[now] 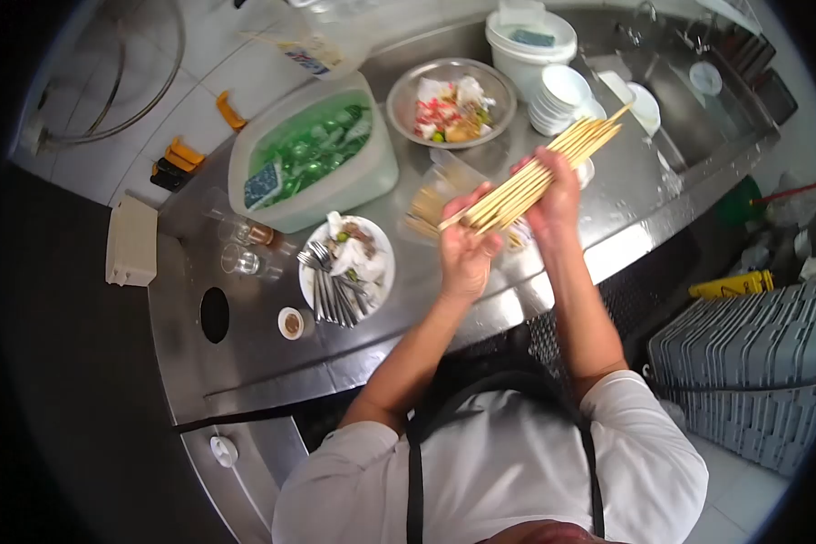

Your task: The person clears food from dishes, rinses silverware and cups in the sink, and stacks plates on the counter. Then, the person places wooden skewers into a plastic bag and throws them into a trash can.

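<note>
A bundle of pale wooden chopsticks (539, 181) is held up over the steel counter, slanting toward the upper right. My right hand (556, 195) is wrapped round its middle. At the lower end of the bundle, my left hand (469, 258) is closed about the stick ends, palm up. Under the hands lies a clear plastic container (440, 177), partly hidden, with more sticks showing beside it. To the left of my left hand, a white plate (385, 258) carries forks, crumpled napkins and food scraps.
A tub (385, 172) of green soapy water with glasses stands at the back left. Behind my hands are a metal bowl (397, 113) of scraps, stacked white bowls (562, 91) and a white bucket (515, 63). A sink (698, 122) is at right; grey crates (743, 363) stand below.
</note>
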`<move>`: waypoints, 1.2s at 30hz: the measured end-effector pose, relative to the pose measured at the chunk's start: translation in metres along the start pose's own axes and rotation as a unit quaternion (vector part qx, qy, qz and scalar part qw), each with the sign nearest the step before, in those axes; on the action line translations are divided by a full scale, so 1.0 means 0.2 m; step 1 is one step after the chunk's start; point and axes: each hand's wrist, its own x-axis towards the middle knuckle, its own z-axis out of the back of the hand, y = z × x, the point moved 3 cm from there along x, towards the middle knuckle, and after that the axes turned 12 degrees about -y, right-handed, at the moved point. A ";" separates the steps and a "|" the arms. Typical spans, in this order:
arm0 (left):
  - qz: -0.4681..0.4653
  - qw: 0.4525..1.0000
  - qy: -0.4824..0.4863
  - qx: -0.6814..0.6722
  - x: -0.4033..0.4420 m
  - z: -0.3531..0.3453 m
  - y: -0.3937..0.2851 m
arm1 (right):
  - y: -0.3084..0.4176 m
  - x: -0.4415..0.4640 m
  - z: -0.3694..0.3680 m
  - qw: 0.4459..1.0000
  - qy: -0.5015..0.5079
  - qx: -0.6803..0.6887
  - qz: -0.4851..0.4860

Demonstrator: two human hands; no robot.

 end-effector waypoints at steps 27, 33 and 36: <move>0.042 0.797 -0.032 0.602 0.21 0.16 0.30 | 0.11 0.00 0.47 0.357 0.362 -0.846 0.159; 0.041 0.805 -0.007 0.591 0.19 0.12 0.32 | -0.30 0.16 0.31 0.571 0.421 -0.687 0.160; 0.028 0.806 -0.026 0.591 0.23 0.09 0.20 | -0.31 0.17 0.29 0.617 0.393 -0.653 0.194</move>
